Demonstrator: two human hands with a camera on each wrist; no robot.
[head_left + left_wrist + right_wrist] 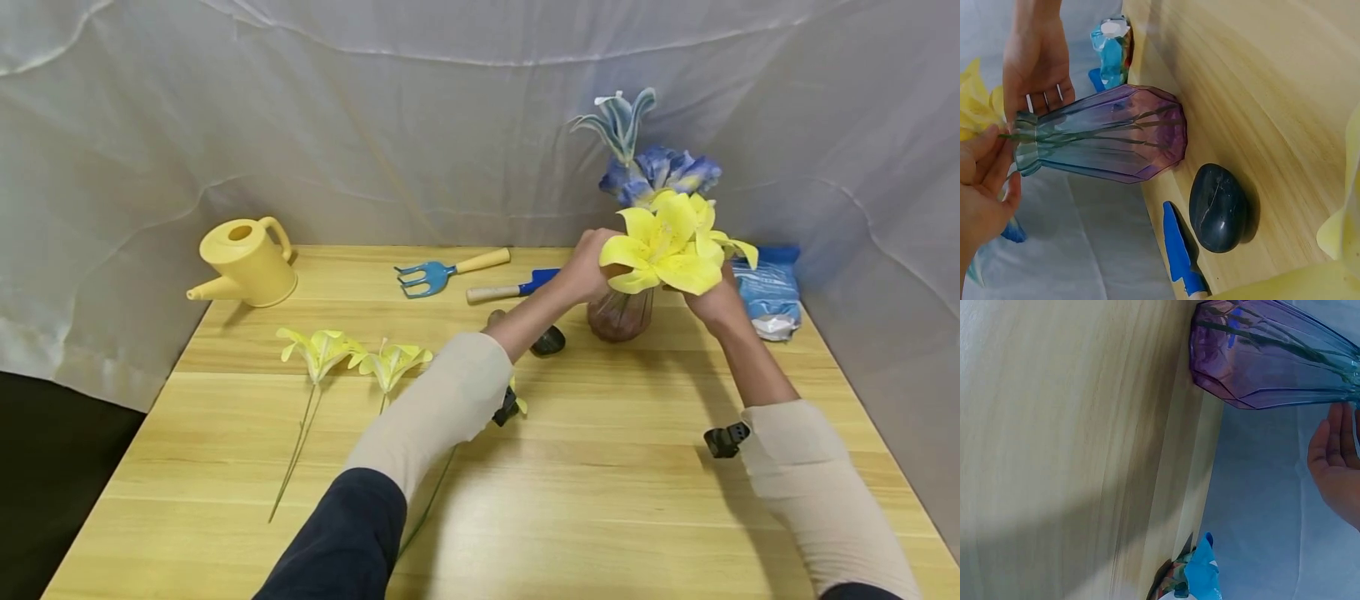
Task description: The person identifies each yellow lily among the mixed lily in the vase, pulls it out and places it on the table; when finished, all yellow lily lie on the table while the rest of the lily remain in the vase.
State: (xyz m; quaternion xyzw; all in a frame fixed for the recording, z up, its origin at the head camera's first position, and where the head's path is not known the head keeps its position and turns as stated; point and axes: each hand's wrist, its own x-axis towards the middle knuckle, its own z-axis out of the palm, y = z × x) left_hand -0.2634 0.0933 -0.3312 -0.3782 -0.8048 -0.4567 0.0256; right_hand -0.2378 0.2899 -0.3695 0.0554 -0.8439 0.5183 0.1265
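Observation:
A faceted glass vase [1110,134], purple at its base and teal at its neck, stands on the table with green stems inside. My left hand [985,194] is at the mouth, pinching the stems of yellow lilies [663,242] above the rim. On the opposite side, my right hand [1038,56] touches the neck with its fingers extended; the right wrist view shows those fingers [1335,447] against the glass. Blue flowers [660,175] and a pale blue bloom [621,121] rise behind the lilies. The blooms cover part of both hands in the head view.
Yellow lilies [318,354] lie at the left. Farther back are a yellow watering can [251,262], a hand fork [431,279] and a blue trowel [1177,247]. A dark stone [1217,207] sits near the vase, and a blue packet [772,292] lies to its right.

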